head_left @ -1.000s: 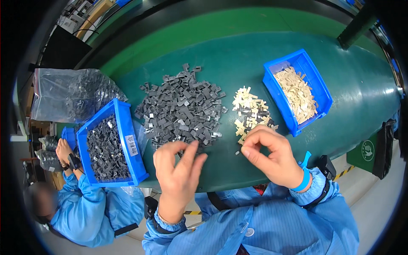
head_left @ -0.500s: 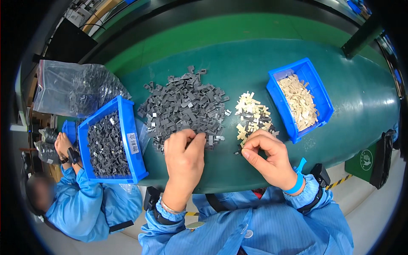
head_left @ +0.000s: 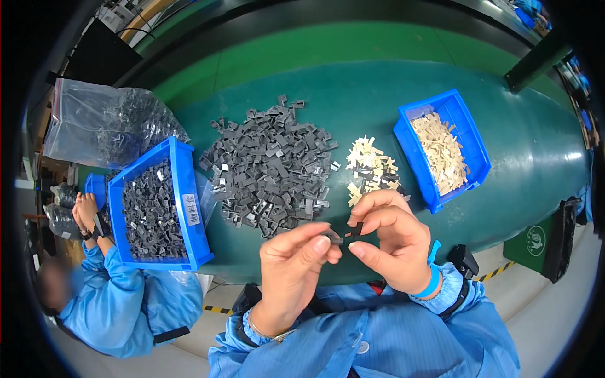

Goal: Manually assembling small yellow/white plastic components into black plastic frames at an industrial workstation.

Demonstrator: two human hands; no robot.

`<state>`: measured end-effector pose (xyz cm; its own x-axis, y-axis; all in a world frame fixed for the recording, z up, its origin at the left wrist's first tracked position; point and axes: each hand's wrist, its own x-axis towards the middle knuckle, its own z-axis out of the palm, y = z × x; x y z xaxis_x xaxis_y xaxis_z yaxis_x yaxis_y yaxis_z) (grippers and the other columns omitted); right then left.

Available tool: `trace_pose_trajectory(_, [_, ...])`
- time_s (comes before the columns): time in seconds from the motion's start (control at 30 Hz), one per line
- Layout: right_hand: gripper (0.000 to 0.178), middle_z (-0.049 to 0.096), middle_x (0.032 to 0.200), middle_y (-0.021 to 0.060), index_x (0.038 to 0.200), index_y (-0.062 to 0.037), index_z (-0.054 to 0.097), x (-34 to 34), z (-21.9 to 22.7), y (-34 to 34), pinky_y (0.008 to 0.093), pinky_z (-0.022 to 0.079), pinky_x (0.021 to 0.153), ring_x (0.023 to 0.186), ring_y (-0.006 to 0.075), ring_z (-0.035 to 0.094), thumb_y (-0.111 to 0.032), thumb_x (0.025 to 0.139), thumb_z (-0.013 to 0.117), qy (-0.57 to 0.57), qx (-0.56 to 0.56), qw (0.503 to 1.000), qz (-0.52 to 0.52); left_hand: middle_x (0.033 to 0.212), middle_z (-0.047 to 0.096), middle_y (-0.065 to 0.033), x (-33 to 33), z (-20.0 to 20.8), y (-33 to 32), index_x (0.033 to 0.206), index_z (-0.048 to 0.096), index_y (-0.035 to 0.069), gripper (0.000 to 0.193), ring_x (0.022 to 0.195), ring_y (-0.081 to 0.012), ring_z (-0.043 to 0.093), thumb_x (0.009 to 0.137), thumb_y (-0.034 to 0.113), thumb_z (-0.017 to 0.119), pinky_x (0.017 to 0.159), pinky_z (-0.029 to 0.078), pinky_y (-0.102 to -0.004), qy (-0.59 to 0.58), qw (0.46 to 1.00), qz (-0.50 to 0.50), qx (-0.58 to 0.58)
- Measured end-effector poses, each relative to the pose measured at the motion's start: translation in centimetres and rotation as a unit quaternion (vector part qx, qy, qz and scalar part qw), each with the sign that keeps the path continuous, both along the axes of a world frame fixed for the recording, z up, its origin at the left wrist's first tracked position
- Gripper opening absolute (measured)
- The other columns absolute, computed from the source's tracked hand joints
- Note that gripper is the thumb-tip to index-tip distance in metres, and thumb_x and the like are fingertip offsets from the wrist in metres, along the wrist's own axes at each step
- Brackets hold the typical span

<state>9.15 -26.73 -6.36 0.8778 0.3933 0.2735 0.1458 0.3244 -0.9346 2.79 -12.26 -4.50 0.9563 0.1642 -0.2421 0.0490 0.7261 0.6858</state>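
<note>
The left hand [head_left: 293, 261] pinches a grey piece [head_left: 333, 237], the right hand [head_left: 396, 242] a black piece [head_left: 356, 230] — close together above the bench [head_left: 523, 151]. Both look light, stiff, slightly slippery — best gripped by outer edges.

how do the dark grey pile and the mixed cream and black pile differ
The dark grey pile spreads wide; the mixed pile is much smaller. The dark grey pile is mostly one colour; the mixed pile combines cream and black pieces. The dark grey pile lies left of the mixed pile. Both are loose heaps on the green table.
</note>
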Motion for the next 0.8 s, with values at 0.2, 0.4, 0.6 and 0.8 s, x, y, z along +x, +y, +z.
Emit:
trace_pose_trajectory(0.2, [0.024,0.057,0.095,0.0121,0.090,0.0001,0.057,-0.2,0.0,-0.2,0.0303,0.045,0.075,0.086,0.0205,0.057,0.000,0.070,0.071,-0.051,-0.002,0.998,-0.025,0.098,0.061,-0.0148,-0.3,0.1,-0.5,0.109,0.058,-0.003,0.023,0.083,-0.0183,0.061,0.087,0.002,0.054,0.075,0.051,-0.0295,-0.006,0.998,-0.047,-0.043])
trace_pose_trajectory(0.4, [0.030,0.060,0.083,0.0093,0.088,-0.0030,0.058,-0.1,0.6,0.0,0.0327,0.047,0.063,0.072,0.0260,0.058,0.001,0.063,0.074,-0.252,-0.094,0.961,-0.069,0.105,0.055,-0.0110,-0.4,-0.1,-0.9,0.116,0.053,-0.004,0.028,0.092,-0.0172,0.057,0.090,0.004,0.050,0.081,0.049,-0.0310,-0.018,0.998,-0.064,0.009])
trace_pose_trajectory(0.6, [0.025,0.059,0.088,0.0132,0.088,-0.0003,0.057,-0.3,0.8,-0.4,0.0310,0.047,0.069,0.079,0.0221,0.058,0.001,0.068,0.072,-0.121,-0.043,0.990,-0.053,0.096,0.060,-0.0104,0.0,0.6,-0.9,0.114,0.052,-0.003,0.026,0.087,-0.0184,0.062,0.088,0.003,0.052,0.076,0.052,-0.0316,0.004,1.000,-0.030,-0.009])
trace_pose_trajectory(0.8, [0.024,0.057,0.096,0.0153,0.090,0.0003,0.055,-0.3,0.1,-0.5,0.0298,0.045,0.076,0.087,0.0206,0.057,0.000,0.071,0.070,-0.027,0.000,1.000,-0.005,0.092,0.063,-0.0113,-0.4,0.0,-0.2,0.107,0.058,-0.003,0.021,0.076,-0.0168,0.062,0.087,0.002,0.054,0.069,0.052,-0.0286,0.038,0.995,-0.072,-0.060])
